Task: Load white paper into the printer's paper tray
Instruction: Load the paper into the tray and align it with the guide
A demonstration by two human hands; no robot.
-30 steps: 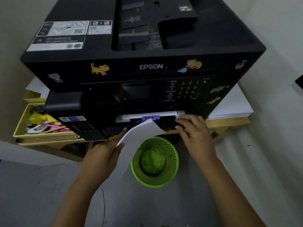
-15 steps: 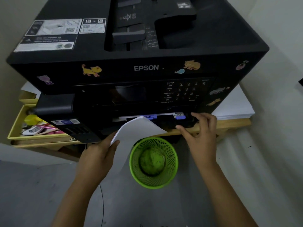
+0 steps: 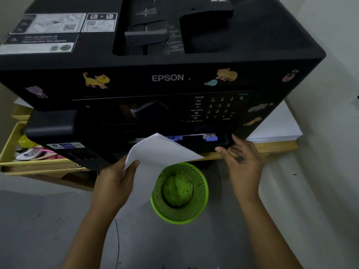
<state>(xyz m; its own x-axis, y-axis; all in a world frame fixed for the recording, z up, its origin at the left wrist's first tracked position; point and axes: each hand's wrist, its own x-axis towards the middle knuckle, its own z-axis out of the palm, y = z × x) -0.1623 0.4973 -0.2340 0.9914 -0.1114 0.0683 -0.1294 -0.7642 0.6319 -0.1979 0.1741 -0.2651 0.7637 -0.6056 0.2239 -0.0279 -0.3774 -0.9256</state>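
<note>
A black Epson printer [image 3: 167,78] with cat stickers fills the upper view. Low on its front is the paper tray slot [image 3: 194,139], dark inside, with blue guide clips. My left hand [image 3: 114,183] grips white paper [image 3: 159,152] by its left edge, thumb on top. The paper's far corner points up at the slot's left part. My right hand [image 3: 242,162] hovers at the slot's right end, fingers loosely spread, holding nothing.
A green mesh bin [image 3: 179,193] stands on the floor right below the slot, between my hands. A stack of white paper [image 3: 277,127] lies on the wooden stand at the printer's right. A yellow tray of small items [image 3: 11,144] sits at left.
My right hand has left the slot's middle and drawn back to its right end. The paper in my left hand has risen nearer the slot. The view moved closer.
</note>
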